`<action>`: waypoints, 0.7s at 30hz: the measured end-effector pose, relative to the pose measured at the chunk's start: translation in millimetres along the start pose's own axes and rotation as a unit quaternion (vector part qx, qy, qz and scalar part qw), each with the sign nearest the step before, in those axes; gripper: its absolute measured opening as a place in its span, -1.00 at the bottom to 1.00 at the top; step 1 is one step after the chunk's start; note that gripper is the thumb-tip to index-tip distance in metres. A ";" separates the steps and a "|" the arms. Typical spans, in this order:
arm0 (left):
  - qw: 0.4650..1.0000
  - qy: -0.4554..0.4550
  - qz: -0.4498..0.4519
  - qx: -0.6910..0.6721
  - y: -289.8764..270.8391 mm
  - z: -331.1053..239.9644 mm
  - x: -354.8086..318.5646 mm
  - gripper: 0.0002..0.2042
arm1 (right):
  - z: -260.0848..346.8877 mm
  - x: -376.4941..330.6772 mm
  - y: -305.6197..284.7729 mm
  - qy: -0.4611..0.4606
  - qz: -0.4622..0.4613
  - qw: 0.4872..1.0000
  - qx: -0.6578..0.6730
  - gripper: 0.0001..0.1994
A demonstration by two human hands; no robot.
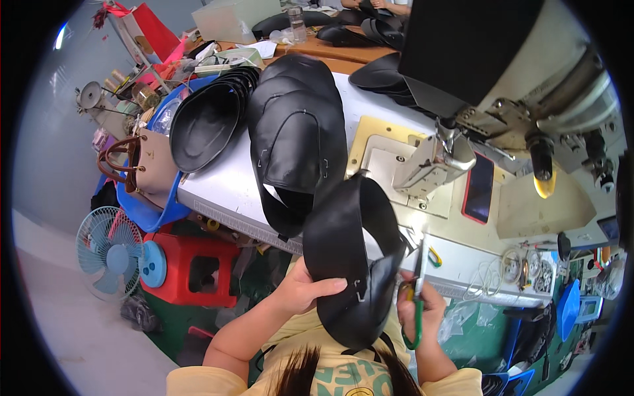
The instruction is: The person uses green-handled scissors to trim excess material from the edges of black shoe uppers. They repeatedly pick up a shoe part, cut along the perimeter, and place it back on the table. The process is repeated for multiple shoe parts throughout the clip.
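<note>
Far left on the floor there's one small teal electric fan [109, 251], then one red plastic stool [198, 270] beside it. Above those, one tan leather handbag with brown handles [142, 165] sits in a blue plastic tub [148, 208]. On the grey worktop [224, 185] are two stacks: black curved cap brims [208, 119] nested together, and black leather cap pieces [297, 125] piled next to them; can't count the layers.

The left hand [304, 287] grips the black leather cap panel with metal clips [353, 264], thumb on top and fingers curled behind it, held up just in front of the worktop edge. The right hand [422, 307] has its fingers closed round green-handled thread snips [416, 303], touching the panel's right edge.

Further right: one red-cased phone [479, 188] lying flat beside the cream industrial sewing machine [528, 86].
</note>
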State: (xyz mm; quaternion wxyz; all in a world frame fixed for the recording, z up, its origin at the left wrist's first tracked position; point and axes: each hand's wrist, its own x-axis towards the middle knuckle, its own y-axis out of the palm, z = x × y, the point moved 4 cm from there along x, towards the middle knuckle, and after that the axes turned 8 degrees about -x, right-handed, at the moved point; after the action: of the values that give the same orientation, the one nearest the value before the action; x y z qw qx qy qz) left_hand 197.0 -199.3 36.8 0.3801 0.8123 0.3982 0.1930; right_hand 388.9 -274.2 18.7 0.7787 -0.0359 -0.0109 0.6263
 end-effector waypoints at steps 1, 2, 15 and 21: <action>0.999 -0.032 0.002 -0.028 -3.2 -2.2 -2.6 -0.61 | 2.2 4.2 -4.7 -0.002 -0.020 1.000 0.020 -0.47; 0.996 -0.067 0.000 -0.054 -7.5 -3.6 -7.2 -0.60 | 6.2 7.9 -7.9 -0.001 -0.039 0.998 0.044 -0.48; 0.727 0.152 -0.268 0.614 -33.9 -252.6 -54.7 -0.62 | -28.6 19.5 5.0 0.053 0.057 0.995 -0.069 -0.64; 0.243 0.192 -0.283 0.908 -195.8 -237.7 82.0 -0.85 | -21.4 29.0 45.9 0.034 0.159 0.978 -0.132 -0.51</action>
State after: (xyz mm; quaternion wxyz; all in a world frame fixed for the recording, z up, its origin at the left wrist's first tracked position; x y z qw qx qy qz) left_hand 2.5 53.1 38.0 -0.6673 0.3925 0.5743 -0.2660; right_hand 351.7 -237.0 -6.6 0.6577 -0.1605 -0.0613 0.7334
